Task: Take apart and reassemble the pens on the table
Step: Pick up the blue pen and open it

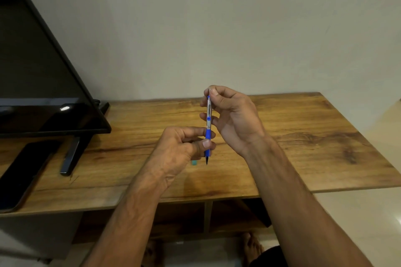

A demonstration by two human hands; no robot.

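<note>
A blue and silver pen (208, 121) stands upright in the air above the wooden table (282, 136), its dark tip pointing down. My left hand (180, 151) pinches the blue grip section near the tip between thumb and fingers. My right hand (232, 119) holds the silver upper barrel, with the thumb at the top end. A small teal piece (194, 163) shows just below my left hand; what it is cannot be told.
A black TV screen (39, 84) on a stand (71, 156) fills the left side of the table. A dark phone (23, 175) lies flat at the front left. A plain wall rises behind the table. Open shelves and bare feet show below the front edge.
</note>
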